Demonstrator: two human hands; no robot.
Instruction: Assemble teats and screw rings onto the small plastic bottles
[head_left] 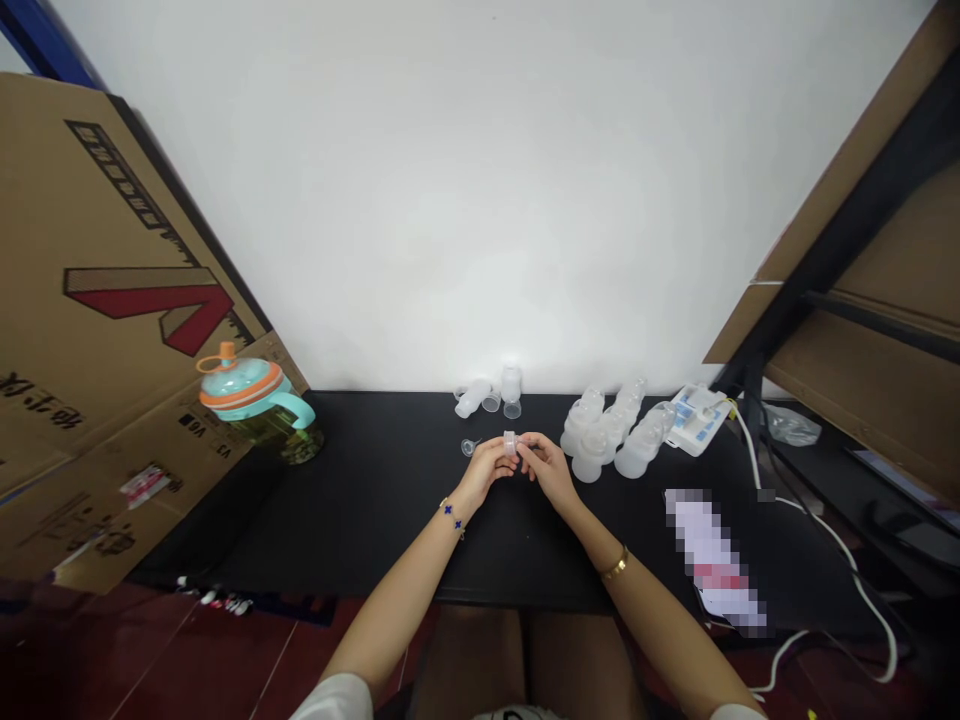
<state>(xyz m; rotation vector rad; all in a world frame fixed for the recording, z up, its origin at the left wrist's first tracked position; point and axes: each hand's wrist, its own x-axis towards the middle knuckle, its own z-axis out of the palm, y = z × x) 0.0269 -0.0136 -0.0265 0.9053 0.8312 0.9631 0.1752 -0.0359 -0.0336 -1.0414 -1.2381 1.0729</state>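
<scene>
Between the fingertips of my left hand (486,472) and my right hand (547,468) is a small clear plastic ring-shaped piece (510,443), pinched from both sides above the black table. Just left of it a small clear round part (469,447) lies on the table, close to my left fingers. Behind my hands, near the wall, are translucent plastic pieces: a tilted one (472,398) and an upright one (511,390). To the right of my right hand stands a group of several frosted bottle-like pieces (592,455).
A large teal and orange lidded jug (259,405) stands at the left, by cardboard boxes (112,300). Right of the bottles sits a white power strip (699,420) with a white cable (840,545). A blurred-out flat object (712,560) lies near the right front edge.
</scene>
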